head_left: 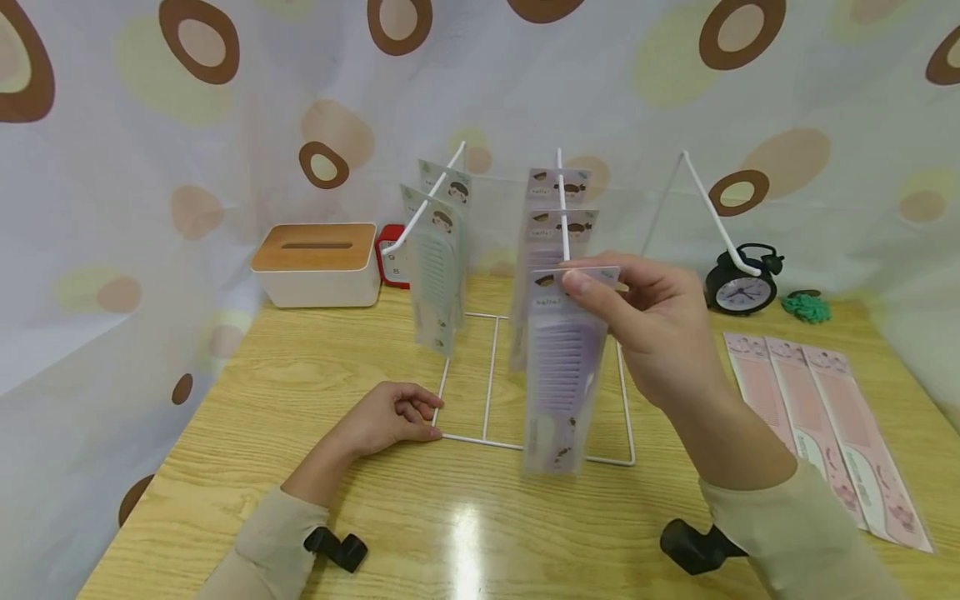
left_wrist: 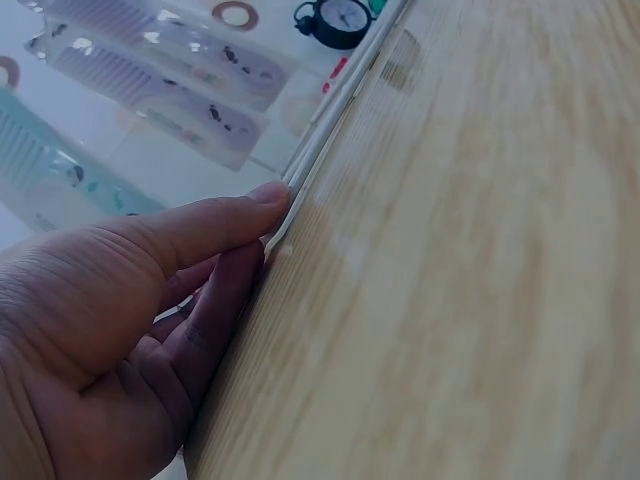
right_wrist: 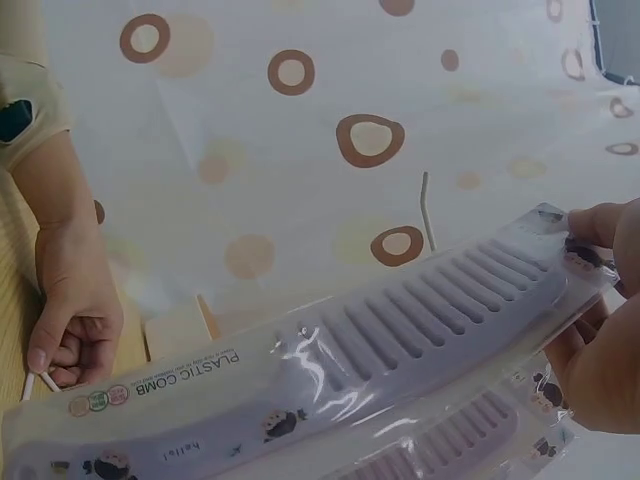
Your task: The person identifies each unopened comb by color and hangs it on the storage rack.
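My right hand (head_left: 667, 333) pinches the top card of a packaged purple comb (head_left: 557, 375), thumb in front, at the near end of the middle prong (head_left: 563, 200) of a white wire display rack (head_left: 490, 383). The comb hangs upright with its teeth showing through the clear wrapper. Two more packaged purple combs hang farther back on that prong. On the left prong hang packaged green combs (head_left: 433, 275). With thumb and fingers, my left hand (left_wrist: 150, 300) grips the near left corner of the rack's base on the table. The right prong (head_left: 712, 204) carries nothing.
Three packaged pink combs (head_left: 862, 433) lie side by side on the table at right. Behind them stand a black alarm clock (head_left: 742, 287) and a green tangled item (head_left: 807, 307). A tissue box (head_left: 318, 279) and a red clock (head_left: 393, 258) stand back left, before a patterned curtain.
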{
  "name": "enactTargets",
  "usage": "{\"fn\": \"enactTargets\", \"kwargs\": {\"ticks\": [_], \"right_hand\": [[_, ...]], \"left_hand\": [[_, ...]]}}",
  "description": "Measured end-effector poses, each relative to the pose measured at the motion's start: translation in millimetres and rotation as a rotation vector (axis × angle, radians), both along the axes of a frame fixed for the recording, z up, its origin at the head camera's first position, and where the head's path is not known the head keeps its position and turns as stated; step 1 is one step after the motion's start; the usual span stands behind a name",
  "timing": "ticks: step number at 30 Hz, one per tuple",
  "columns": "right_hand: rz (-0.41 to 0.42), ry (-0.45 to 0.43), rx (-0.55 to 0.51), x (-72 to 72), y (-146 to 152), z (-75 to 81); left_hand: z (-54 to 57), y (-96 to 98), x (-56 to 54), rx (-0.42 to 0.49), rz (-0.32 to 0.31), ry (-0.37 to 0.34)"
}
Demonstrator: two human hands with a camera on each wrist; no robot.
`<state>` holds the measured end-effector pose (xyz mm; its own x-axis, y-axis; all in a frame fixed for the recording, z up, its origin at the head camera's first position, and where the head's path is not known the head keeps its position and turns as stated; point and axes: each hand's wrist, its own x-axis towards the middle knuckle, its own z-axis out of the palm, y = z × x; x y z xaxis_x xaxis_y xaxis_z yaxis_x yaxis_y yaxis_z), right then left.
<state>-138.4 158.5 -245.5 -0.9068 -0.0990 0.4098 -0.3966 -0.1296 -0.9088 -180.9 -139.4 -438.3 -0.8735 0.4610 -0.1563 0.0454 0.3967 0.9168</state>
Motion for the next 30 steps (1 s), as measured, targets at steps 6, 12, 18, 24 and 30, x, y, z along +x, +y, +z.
{"fn": "enactTargets", "kwargs": {"ticks": [6,12,18,24,30], "right_hand": [[0.038,-0.044,-0.004,-0.1,4,-1.2],[-0.002,-0.052,0.002,-8.7,15,-14.1],[-0.045,-0.060,-0.038,-23.3,31,-34.5],[-0.001,-0.105,-0.010,-29.4,47,-47.3],[-0.003,-0.107,0.131,-35.2,67,-62.1]], "left_hand": [[0.7,1.9,-0.4,0.006,-0.002,-0.001],[0.4,1.7,-0.4,0.008,-0.010,-0.015],[-0.7,1.0,-0.1,0.006,-0.009,-0.019],[0.4,0.5,0.1,-0.010,-0.007,-0.004],[-0.9,0.9,-0.8,-0.011,-0.004,-0.004]]}}
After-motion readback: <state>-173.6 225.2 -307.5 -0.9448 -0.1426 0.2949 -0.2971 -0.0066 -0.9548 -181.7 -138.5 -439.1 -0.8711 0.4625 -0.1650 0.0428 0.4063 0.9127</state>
